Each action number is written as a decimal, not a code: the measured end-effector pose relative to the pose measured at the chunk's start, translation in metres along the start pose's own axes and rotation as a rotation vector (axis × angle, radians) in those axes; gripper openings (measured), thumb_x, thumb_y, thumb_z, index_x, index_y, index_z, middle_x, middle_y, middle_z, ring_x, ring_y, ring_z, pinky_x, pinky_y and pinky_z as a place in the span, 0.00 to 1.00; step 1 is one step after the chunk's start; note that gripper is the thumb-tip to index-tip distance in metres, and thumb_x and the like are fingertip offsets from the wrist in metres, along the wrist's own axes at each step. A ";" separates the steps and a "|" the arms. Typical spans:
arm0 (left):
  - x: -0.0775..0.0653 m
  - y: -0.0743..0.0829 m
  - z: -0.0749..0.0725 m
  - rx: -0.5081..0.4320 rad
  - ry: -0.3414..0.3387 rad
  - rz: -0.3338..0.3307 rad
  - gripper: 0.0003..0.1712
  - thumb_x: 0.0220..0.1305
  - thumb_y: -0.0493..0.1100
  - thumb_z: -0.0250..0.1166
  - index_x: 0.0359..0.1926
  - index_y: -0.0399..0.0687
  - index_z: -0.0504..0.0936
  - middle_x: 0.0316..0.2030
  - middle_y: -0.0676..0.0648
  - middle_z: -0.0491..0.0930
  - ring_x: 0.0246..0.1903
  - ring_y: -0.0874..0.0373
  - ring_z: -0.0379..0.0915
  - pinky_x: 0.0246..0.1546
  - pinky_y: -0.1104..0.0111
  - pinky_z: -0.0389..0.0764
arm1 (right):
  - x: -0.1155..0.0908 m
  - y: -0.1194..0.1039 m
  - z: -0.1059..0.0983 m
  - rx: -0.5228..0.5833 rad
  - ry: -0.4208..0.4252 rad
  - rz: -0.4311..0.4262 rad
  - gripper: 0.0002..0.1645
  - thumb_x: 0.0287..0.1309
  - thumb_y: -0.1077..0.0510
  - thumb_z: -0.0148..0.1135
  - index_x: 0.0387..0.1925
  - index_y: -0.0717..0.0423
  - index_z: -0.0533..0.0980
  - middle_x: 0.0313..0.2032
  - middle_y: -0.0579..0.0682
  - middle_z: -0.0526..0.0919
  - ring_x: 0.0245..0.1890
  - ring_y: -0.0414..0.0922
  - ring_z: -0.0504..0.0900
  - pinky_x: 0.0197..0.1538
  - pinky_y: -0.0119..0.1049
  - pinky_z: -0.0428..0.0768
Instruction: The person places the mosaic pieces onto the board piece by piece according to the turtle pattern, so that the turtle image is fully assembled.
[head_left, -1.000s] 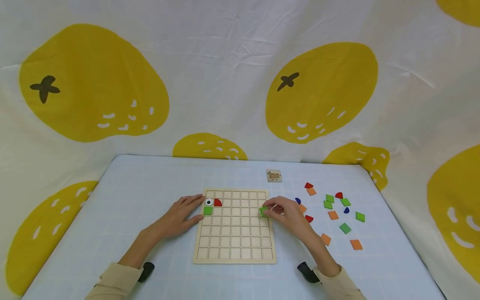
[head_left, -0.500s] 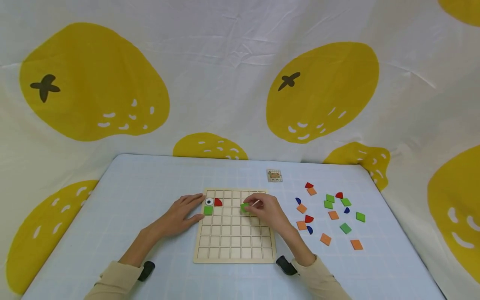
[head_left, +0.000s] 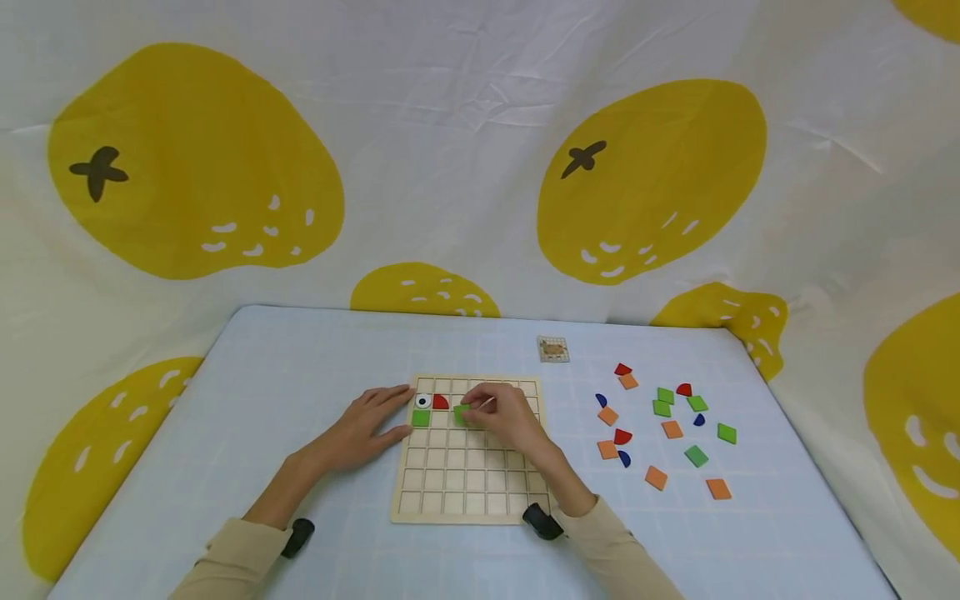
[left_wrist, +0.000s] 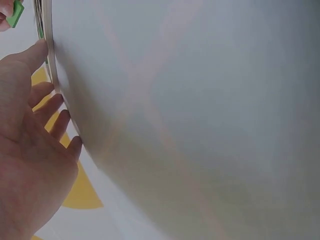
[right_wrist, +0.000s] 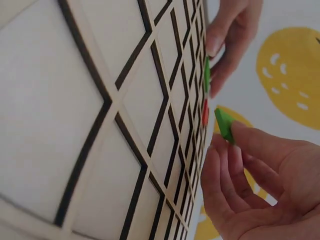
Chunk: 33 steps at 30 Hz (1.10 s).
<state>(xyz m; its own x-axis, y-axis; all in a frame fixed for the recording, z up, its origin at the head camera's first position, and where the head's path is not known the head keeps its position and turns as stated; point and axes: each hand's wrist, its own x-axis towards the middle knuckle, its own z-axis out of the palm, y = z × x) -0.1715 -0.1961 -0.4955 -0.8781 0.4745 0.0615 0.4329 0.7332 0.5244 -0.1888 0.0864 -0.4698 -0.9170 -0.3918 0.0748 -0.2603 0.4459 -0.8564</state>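
Observation:
A wooden grid board (head_left: pixel 465 505) lies on the table in the head view. In its upper left cells sit a white tile with an eye (head_left: pixel 423 402), a red quarter-circle tile (head_left: pixel 440 402) and a green square tile (head_left: pixel 422 418). My right hand (head_left: pixel 508 417) pinches another green square tile (head_left: pixel 461 415) between thumb and fingers, over the board just right of the placed tiles. In the right wrist view that pinched green tile (right_wrist: pixel 224 125) is held above the board surface. My left hand (head_left: pixel 362 429) rests with extended fingers at the board's left edge; its fingertips (left_wrist: pixel 74 145) touch the rim in the left wrist view.
Right of the board lie scattered loose tiles: several green squares (head_left: pixel 696 456), several orange squares (head_left: pixel 656 477), red quarter-circles (head_left: pixel 622 437) and blue half-circles (head_left: pixel 625 459). A small pattern card (head_left: pixel 553 349) lies behind the board. A patterned curtain (head_left: pixel 450 167) hangs at the table's back.
My right hand has moved left across the board with the green tile, from its right edge to close by the red tile. The left hand has stayed at the board's left edge.

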 end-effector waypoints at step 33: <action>0.000 0.002 0.000 -0.003 -0.005 -0.003 0.38 0.74 0.50 0.65 0.77 0.42 0.65 0.75 0.40 0.64 0.72 0.38 0.57 0.69 0.39 0.61 | 0.016 -0.008 0.033 -0.053 -0.007 -0.002 0.03 0.62 0.66 0.71 0.37 0.63 0.85 0.30 0.49 0.85 0.29 0.38 0.80 0.35 0.30 0.78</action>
<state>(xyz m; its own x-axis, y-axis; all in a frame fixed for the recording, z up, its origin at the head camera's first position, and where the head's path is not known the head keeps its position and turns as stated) -0.1710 -0.1943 -0.4938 -0.8782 0.4750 0.0558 0.4299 0.7329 0.5273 -0.1916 0.0504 -0.4789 -0.9145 -0.3980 0.0726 -0.2777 0.4868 -0.8282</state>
